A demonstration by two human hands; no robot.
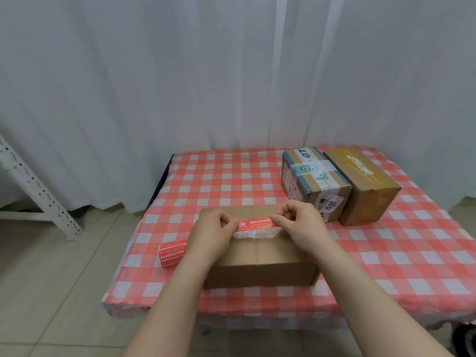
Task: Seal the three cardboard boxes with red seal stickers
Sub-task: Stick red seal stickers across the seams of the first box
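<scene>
A plain cardboard box (260, 264) lies near the table's front edge. Over its top I hold a red seal sticker (256, 223) stretched sideways. My left hand (213, 234) pinches its left end and my right hand (298, 222) pinches its right end. White backing paper (255, 233) shows just under the sticker. More red stickers (172, 255) lie in a small stack on the cloth left of the box. Two other boxes stand at the back right: one with green and white tape (313, 182) and a brown taped one (365, 186).
The table wears a red and white checked cloth (226, 176). White curtains (180, 73) hang behind it. A white perforated metal frame (38, 191) stands on the tiled floor at the left. A dark object (465, 338) sits at the lower right corner.
</scene>
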